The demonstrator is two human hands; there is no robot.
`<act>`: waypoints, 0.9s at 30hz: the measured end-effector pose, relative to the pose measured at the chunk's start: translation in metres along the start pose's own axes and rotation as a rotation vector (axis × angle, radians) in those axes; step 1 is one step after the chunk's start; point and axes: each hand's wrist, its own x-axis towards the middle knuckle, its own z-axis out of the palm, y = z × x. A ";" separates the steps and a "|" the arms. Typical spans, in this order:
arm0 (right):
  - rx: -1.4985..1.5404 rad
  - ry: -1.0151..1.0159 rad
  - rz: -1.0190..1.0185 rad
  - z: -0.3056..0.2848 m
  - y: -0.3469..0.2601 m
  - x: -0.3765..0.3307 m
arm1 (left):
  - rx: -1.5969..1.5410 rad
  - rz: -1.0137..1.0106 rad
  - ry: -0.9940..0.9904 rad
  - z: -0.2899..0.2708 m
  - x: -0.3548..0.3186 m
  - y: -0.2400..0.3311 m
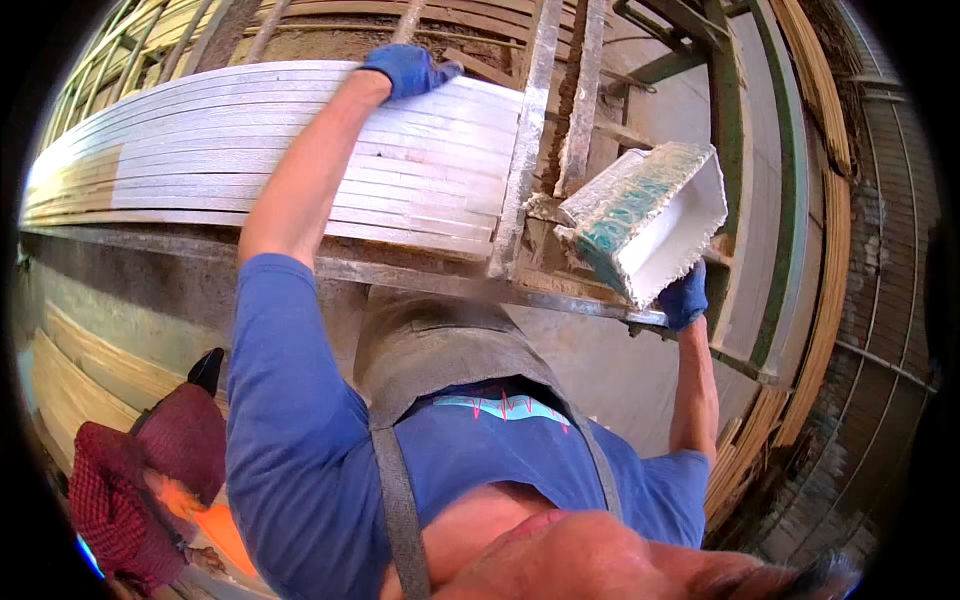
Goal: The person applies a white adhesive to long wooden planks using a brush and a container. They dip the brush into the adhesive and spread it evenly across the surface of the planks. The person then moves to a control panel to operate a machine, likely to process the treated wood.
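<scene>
Two gloved hands: left hand pressed flat on white-coated slats; right hand gripping tilted paint tub. Risk: tub tips, spills.

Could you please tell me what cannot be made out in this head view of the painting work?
- Left hand: its blue glove hides anything held against the white-painted slats.
- Right hand: mostly hidden under the paint tub.
- Paint tub: its contents face away.
- Red-capped person: cut off at the frame's rim.

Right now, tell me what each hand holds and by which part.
The right hand holds a paint-crusted rectangular tub from beneath, at its lower corner. The left hand holds nothing; it rests flat on white-painted strips.
</scene>
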 end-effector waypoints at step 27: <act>0.209 -0.428 -0.212 0.119 -0.106 0.128 | -0.082 -0.252 1.123 -0.031 -0.320 -0.264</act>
